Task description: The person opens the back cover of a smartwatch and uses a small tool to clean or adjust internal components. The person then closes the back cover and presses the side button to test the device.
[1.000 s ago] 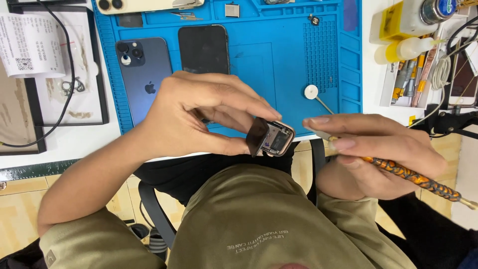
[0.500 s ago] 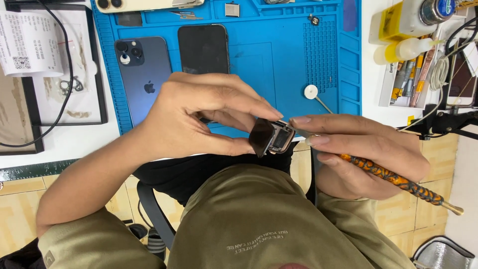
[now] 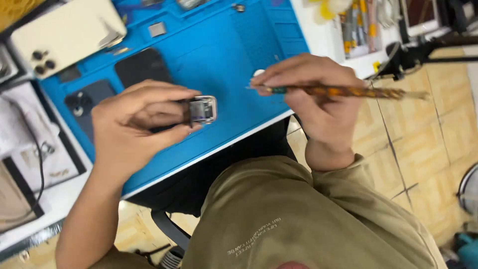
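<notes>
My left hand [image 3: 134,127] pinches a small square smartwatch body [image 3: 202,109] between thumb and fingers, holding it above the blue work mat [image 3: 219,60]. My right hand [image 3: 318,94] grips a slim tool with an orange-brown patterned handle [image 3: 348,91]; its tip points left and stops a short way from the watch body, not touching it. Both hands hover over the mat's near edge.
On the mat lie a dark blue phone [image 3: 87,102] face down, a black phone [image 3: 142,67], small parts and a white round piece [image 3: 258,73]. A gold phone [image 3: 64,32] lies at the top left. Tools and bottles [image 3: 358,27] stand at the back right. Cables [image 3: 42,164] and papers lie at the left.
The camera view has tilted and shifted. My right hand has lifted the tool away from the watch body and now holds it level, farther right. My left hand still holds the watch body.
</notes>
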